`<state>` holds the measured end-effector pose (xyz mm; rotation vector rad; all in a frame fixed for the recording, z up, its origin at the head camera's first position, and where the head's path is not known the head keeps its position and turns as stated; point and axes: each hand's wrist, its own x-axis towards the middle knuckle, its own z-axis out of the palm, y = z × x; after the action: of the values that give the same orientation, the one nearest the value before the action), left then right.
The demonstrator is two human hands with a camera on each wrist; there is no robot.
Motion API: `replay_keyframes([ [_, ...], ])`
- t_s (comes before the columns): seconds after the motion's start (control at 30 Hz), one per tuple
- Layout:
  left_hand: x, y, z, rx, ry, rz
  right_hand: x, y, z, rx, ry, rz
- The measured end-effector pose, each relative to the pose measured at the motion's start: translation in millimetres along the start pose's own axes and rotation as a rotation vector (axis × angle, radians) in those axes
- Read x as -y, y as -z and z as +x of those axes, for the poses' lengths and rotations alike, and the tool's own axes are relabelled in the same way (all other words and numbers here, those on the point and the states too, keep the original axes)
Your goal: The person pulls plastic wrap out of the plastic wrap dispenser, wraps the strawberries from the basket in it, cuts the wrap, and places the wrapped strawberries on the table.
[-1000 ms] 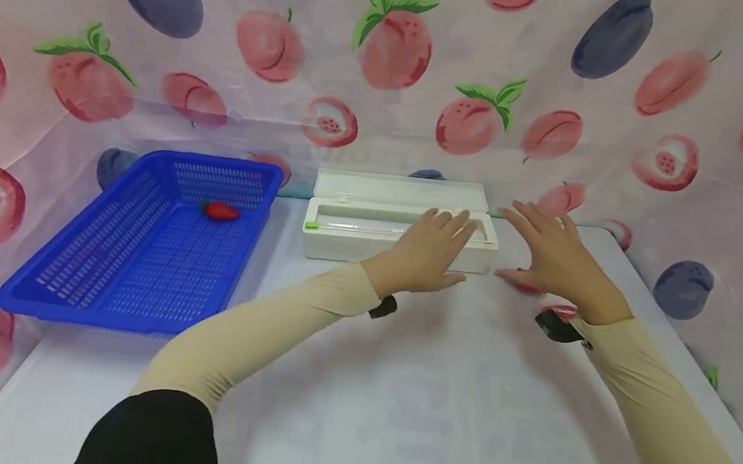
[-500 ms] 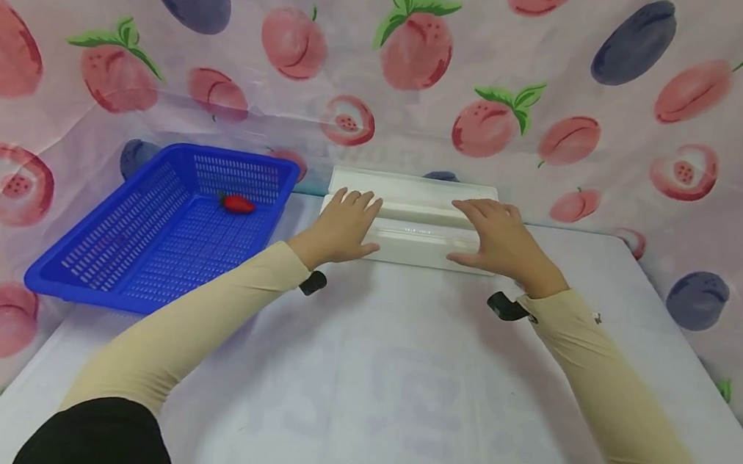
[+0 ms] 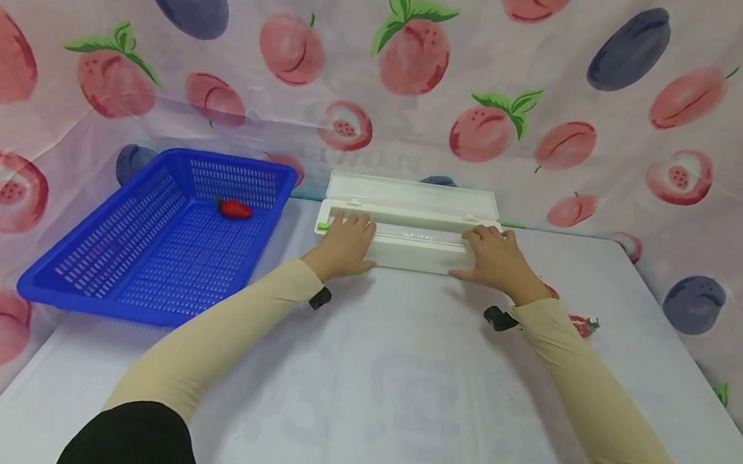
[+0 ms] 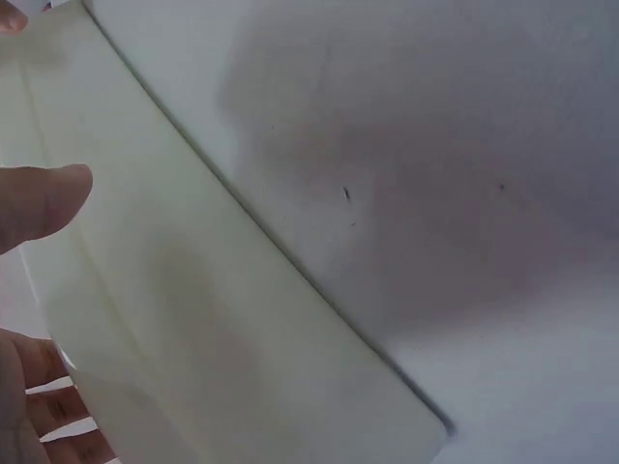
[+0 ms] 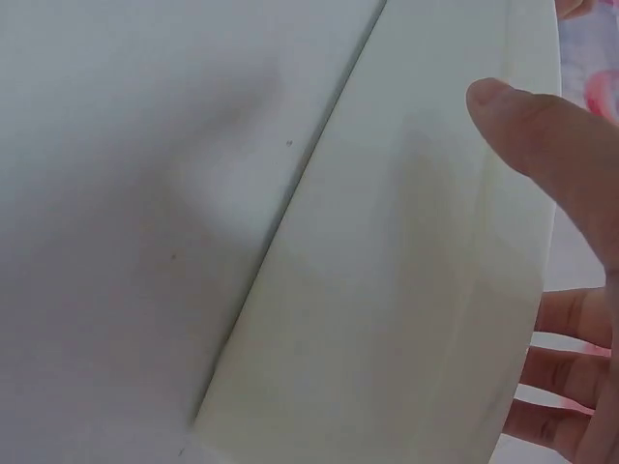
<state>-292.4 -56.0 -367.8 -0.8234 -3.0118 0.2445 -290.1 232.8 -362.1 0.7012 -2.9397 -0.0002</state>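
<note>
Nearest you, the white tabletop (image 3: pixel 359 378) is stretching away, with the blue basket (image 3: pixel 112 309) standing to your left and a red strawberry (image 3: pixel 236 209) lying toward its far end. Two small red pieces (image 3: pixel 582 326) are showing beside your right sleeve (image 3: pixel 602 399), too covered to name. Beyond them, your left hand (image 3: pixel 341 245) and right hand (image 3: pixel 498 264) are pinching the long white box (image 3: pixel 412 256) near its two ends, thumbs pressing the front face and fingers curling over the upper edge, so each grip is closing round that front wall. The box is sitting toward the tabletop's back edge. You are seemingly taking hold of it or steadying it; doing that well likely means pressing evenly with both thumbs, leaving the green tab (image 3: pixel 322 226) unpushed, and letting neither end twist. Farther back, the pale lid (image 3: pixel 412 193) is standing open before the fruit-patterned cloth (image 3: pixel 413 132); mind that it isn't swinging onto your fingers.
</note>
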Motion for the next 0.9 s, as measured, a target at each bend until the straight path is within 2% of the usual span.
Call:
replay_keyframes([
  [0.3, 4.3, 13.9, 11.2, 0.044, -0.002, 0.05, -3.7, 3.3, 10.5, 0.051, -0.008, 0.006],
  [0.63, 16.2, 18.9, 27.6, 0.14, 0.027, -0.136, -10.7, 3.8, 23.2, 0.171, -0.037, 0.043],
  [0.77, 22.1, 18.4, 32.5, 0.166, 0.02, -0.201, -17.0, -0.4, 27.2, 0.183, -0.039, 0.094],
  [0.9, 26.7, 18.3, 34.8, 0.164, 0.032, -0.235, -25.4, -1.4, 28.4, 0.181, -0.053, 0.171],
])
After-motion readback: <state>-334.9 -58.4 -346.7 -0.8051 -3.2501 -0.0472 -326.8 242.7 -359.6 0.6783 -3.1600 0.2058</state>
